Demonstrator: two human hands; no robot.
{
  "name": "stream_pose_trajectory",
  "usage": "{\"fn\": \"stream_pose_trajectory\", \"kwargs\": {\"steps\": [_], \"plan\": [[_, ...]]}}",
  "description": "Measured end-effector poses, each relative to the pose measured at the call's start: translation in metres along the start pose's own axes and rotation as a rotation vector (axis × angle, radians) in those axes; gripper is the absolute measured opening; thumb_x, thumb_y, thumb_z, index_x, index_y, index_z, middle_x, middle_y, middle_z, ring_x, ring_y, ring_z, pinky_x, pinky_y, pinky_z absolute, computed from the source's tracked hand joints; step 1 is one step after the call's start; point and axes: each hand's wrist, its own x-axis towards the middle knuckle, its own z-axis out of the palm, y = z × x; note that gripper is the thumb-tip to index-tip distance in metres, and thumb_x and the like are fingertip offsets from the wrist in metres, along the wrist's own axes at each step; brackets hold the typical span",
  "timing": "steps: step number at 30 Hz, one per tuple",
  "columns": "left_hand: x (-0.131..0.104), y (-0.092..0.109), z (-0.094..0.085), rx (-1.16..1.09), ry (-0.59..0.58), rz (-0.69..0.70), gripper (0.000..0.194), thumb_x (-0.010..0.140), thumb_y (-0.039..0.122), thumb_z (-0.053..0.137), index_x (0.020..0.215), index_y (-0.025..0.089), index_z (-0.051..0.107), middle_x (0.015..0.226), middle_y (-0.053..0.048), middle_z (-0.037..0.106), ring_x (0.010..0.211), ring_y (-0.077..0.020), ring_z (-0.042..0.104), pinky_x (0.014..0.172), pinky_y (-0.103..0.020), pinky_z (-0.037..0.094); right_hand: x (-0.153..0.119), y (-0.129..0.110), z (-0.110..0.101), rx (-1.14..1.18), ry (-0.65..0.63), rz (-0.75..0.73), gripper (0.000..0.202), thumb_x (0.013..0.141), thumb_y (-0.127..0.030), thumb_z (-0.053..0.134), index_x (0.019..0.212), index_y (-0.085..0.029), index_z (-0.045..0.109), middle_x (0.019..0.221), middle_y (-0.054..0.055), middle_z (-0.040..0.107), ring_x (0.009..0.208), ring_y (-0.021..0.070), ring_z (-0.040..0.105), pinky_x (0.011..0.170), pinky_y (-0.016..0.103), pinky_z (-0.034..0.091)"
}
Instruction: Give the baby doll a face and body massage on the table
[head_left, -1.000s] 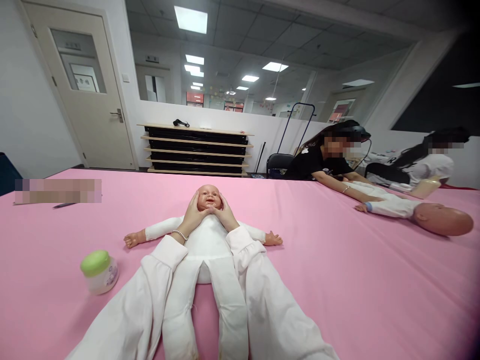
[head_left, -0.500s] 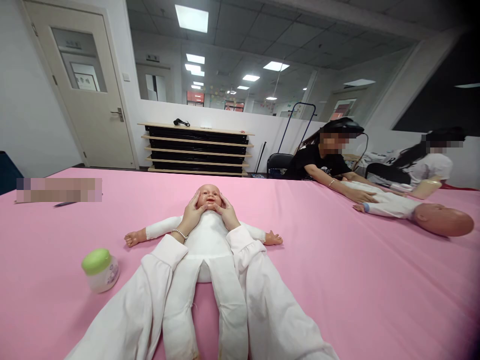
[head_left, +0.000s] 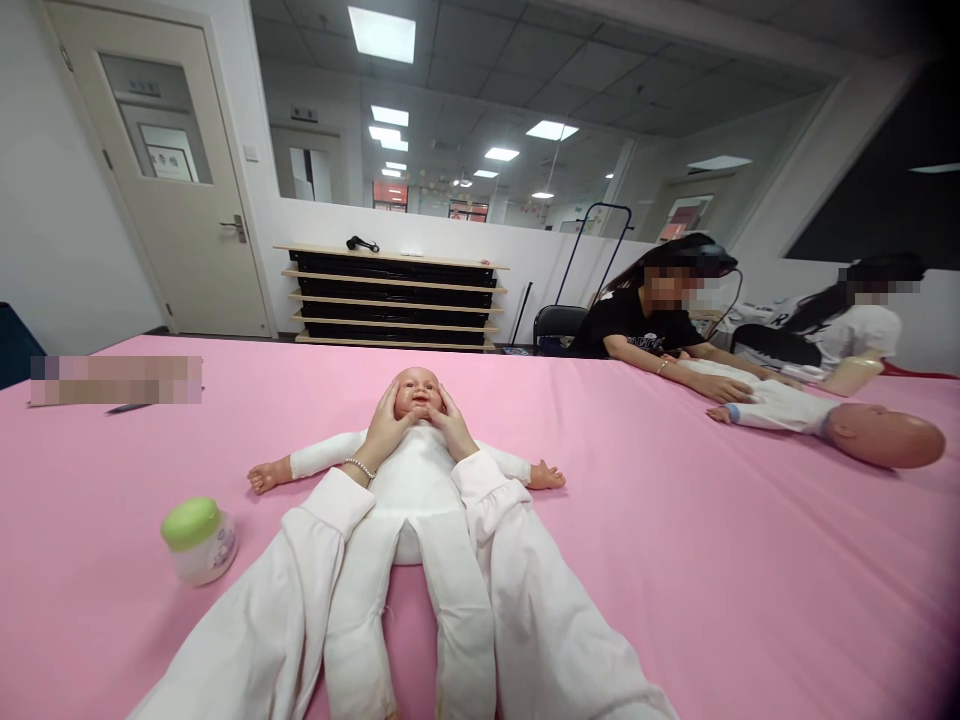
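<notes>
Symmetrically, open bare left hand (head_left: 388,430) and bare right hand (head_left: 454,428) cup white cloth-bodied baby doll's (head_left: 416,485) face, thumbs spread toward chin, likely steadying it evenly.

"How are you reaching?"

"My left arm (head_left: 262,590) and right arm (head_left: 566,610) stretch forward, converging, in loose pale sleeves. A beaded bracelet (head_left: 361,468) circles my left wrist (head_left: 364,463), just beyond the cuff (head_left: 349,500)."

"And your left hand (head_left: 388,425)?"

"It's ahead of the bracelet, bare and open in a cupped curve, fingers pointing forward, the thumb angled inward to the bracelet's right."

"What about your right hand (head_left: 450,422)?"

"It mirrors the left, farther right of the bracelet, palm turned inward. My thumb tips come close together; I can't tell whether they touch."
</notes>
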Motion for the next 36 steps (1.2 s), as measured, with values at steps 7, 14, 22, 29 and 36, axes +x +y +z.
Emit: {"fn": "stream_pose_trajectory", "kwargs": {"steps": [7,14,22,29,36], "plan": [[-0.001,0.0,0.001,0.073,0.03,-0.003,0.078,0.065,0.034,0.074,0.132,0.016,0.039,0.138,-0.014,0.038,0.132,-0.0269,0.032,0.111,-0.04,0.025,-0.004,-0.003,0.002,-0.107,0.0,-0.069,0.097,0.05,-0.033,0.081,0.135,-0.018,0.039,0.144,0.009,0.033,0.129,0.0254,0.037,0.109,0.039,0.031],[0.002,-0.006,0.0,0.0,0.036,0.0,0.065,0.07,0.032,0.068,0.129,0.019,0.043,0.139,-0.011,0.04,0.132,-0.0252,0.032,0.111,-0.041,0.024,-0.004,-0.005,-0.002,-0.044,0.021,-0.023,0.088,0.049,-0.034,0.081,0.129,-0.018,0.047,0.142,0.008,0.037,0.13,0.0247,0.037,0.109,0.038,0.031],[0.003,-0.009,-0.001,-0.152,0.036,-0.048,0.049,0.083,0.03,0.052,0.131,0.017,0.046,0.143,-0.008,0.037,0.134,-0.0208,0.03,0.113,-0.036,0.022,0.0,-0.002,-0.004,0.081,0.009,0.025,0.084,0.048,-0.038,0.08,0.125,-0.02,0.051,0.14,0.007,0.04,0.125,0.0265,0.043,0.104,0.04,0.038],[0.003,-0.009,0.0,-0.201,0.039,-0.055,0.051,0.085,0.037,0.05,0.132,0.018,0.045,0.145,-0.006,0.034,0.135,-0.0204,0.029,0.113,-0.035,0.022,0.0,-0.003,-0.003,0.11,0.006,0.029,0.076,0.053,-0.04,0.077,0.123,-0.022,0.053,0.137,0.005,0.045,0.123,0.0251,0.046,0.102,0.039,0.041],[0.002,-0.006,-0.001,-0.067,0.007,-0.002,0.069,0.073,0.036,0.066,0.134,0.015,0.04,0.143,-0.012,0.036,0.133,-0.0245,0.031,0.112,-0.037,0.025,-0.003,-0.004,0.002,-0.028,-0.014,-0.074,0.094,0.046,-0.032,0.082,0.13,-0.016,0.043,0.14,0.012,0.039,0.126,0.0272,0.041,0.106,0.041,0.035]]}}
